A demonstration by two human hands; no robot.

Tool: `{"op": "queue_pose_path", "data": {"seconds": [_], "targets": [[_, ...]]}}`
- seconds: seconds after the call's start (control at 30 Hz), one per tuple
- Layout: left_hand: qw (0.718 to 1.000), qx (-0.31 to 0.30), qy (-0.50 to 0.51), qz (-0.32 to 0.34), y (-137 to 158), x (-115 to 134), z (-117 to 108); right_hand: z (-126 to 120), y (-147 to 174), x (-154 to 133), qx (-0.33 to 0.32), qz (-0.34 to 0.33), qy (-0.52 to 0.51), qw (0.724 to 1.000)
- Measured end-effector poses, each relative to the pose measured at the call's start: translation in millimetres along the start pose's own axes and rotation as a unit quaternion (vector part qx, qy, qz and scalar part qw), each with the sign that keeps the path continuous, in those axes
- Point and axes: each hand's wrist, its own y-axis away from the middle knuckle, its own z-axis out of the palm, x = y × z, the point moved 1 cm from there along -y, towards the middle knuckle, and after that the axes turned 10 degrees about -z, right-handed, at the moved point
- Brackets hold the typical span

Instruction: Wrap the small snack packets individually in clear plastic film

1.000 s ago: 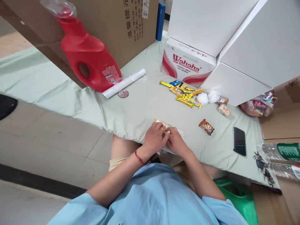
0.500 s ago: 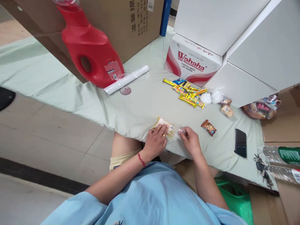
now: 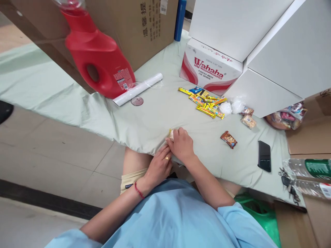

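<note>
A small snack in a clear and yellow wrapper (image 3: pixel 171 133) is at the table's near edge, largely covered by my hands. My right hand (image 3: pixel 181 144) is closed over it from above, knuckles up, with the thumb reaching across to the left. Against its near side my left hand (image 3: pixel 159 163) presses, fingers long and together, also gripping the packet; its thumb is hidden. Both hands touch each other. To the right a brown snack packet (image 3: pixel 229 139) lies alone on the cloth.
Yellow snack sticks (image 3: pixel 206 111) lie before the Wahaba-fronted carton (image 3: pixel 207 67). A red jug (image 3: pixel 99 58), white roll (image 3: pixel 139 89) and round disc (image 3: pixel 137 101) are at left. A phone (image 3: pixel 264 156), keys (image 3: pixel 289 182) and plastic bottles (image 3: pixel 312 188) lie at right.
My right hand has moved left from the loose end of the wrapper onto the packet. My left hand has slid down and left, off the packet's top.
</note>
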Motion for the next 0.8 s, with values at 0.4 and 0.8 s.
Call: {"op": "queue_pose_path", "data": {"seconds": [0.4,0.8], "targets": [[0.992,0.097,0.072,-0.029,6,-4,-35,24,16,5,0.133,-0.010,-0.009,0.991],[0.678,-0.102,0.609,-0.399,-45,43,-28,1,61,49,0.185,0.088,-0.713,0.670]]}}
